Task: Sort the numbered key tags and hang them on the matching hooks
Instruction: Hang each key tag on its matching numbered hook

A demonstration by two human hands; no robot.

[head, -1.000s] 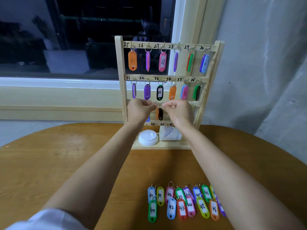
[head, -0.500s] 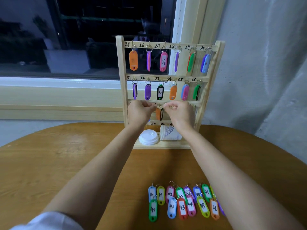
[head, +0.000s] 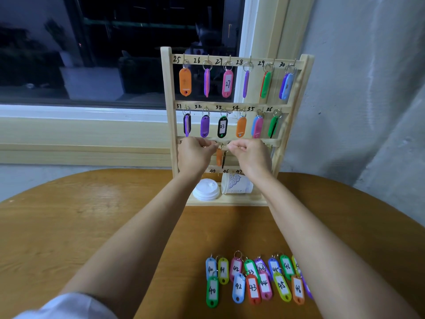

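A wooden hook rack (head: 169,111) stands at the table's far edge with numbered rows; tags hang on rows 25–30 and 31–36. My left hand (head: 195,155) and my right hand (head: 251,157) are raised at the third row, fingertips pinching key rings by the hooks. Between them hang an orange tag (head: 219,157) and a black tag (head: 223,160). Which hand holds which ring is hard to tell. Several loose tags (head: 253,279) numbered 40 to 46 lie in two rows on the table near me.
A white cup lid (head: 206,189) and a paper cup (head: 236,187) on its side rest on the rack's base. The round wooden table (head: 69,226) spreads left and right. A dark window and a grey wall are behind the rack.
Both hands have risen slightly toward the third row's bar and stay close together. The orange and black tags have swung a little between them.
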